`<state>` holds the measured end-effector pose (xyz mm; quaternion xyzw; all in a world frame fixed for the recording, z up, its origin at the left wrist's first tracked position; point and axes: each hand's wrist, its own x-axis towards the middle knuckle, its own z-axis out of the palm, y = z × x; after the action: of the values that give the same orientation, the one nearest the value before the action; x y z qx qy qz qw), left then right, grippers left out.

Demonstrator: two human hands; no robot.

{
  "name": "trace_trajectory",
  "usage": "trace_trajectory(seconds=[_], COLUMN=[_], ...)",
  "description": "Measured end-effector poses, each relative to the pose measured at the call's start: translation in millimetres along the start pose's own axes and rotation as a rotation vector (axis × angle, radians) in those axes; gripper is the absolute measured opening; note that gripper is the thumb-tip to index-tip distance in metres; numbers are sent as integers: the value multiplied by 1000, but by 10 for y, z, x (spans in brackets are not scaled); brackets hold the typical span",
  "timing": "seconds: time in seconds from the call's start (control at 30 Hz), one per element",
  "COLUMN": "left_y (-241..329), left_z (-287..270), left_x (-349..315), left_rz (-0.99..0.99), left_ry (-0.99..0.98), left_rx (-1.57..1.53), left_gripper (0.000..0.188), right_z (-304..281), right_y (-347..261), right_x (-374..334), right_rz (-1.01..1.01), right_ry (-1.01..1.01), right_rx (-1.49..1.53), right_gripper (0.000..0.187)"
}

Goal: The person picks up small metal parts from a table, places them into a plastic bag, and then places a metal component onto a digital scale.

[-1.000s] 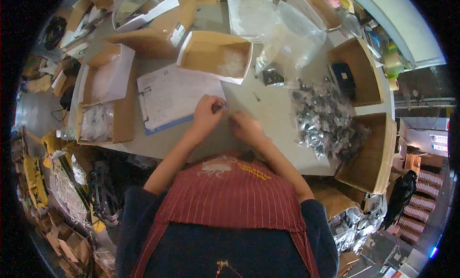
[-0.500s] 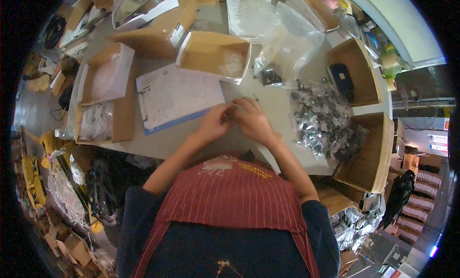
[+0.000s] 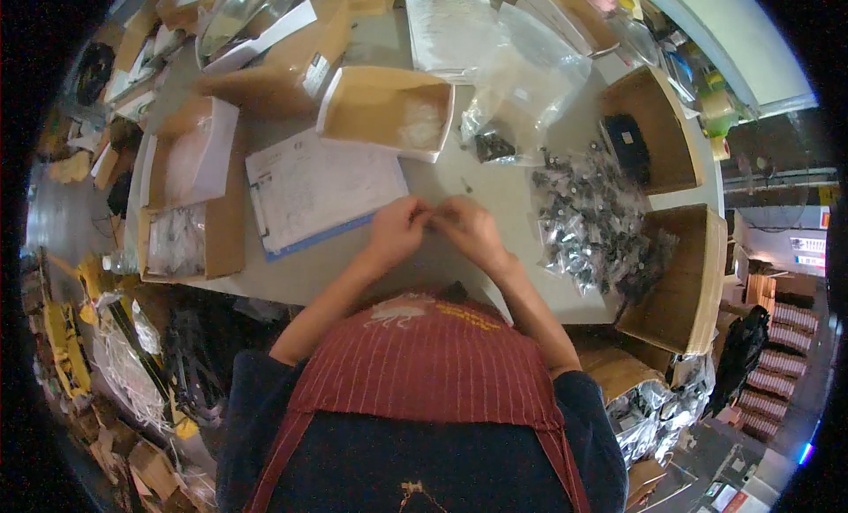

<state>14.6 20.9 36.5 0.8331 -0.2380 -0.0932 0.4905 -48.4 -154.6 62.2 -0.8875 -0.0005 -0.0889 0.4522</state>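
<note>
Grey tabletop: hands brought together, piece now hidden

A second ago a small dark piece was held up in the left hand, with the right hand a little apart and blurred. The gap has since been closed; the two hands are now met at the fingertips, just off the blue edge of the clipboard. Fingers on both sides are curled inward, tips close together. Whether anything is clamped between them cannot be told.

Piece location: not visible now; most likely covered by the fingers where the hands meet, as no set-down was seen. Read as two-handed fine handling, judged from the pose only; no result can be confirmed.

The heap of small dark bagged parts is left untouched at the right. The white-edged carton and clear plastic bag are seen beyond the hands, also untouched. A slight leftward shift of everything on the table is put down to head motion.
</note>
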Motion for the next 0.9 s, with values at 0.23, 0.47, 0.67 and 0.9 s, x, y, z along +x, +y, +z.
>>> trace_trajectory(seconds=[0.23,0.47,0.67,0.9], left_y=[-153,-40,72,353], left_z=[36,84,-36,-52], left_x=[133,147,230,483], left_rz=[-142,-76,195,254], left_ry=[-130,-65,-104,-136], left_rx=[-99,-7,54,15], left_gripper=[17,15,9,9], right_z=[66,56,-49,-342], right_y=[209,105,200,102], right_x=[-55,-40,-40,-104], right_rz=[91,169,143,283], right_ry=[23,37,-81,1], right_rx=[3,124,310,440], right_gripper=[19,17,15,7])
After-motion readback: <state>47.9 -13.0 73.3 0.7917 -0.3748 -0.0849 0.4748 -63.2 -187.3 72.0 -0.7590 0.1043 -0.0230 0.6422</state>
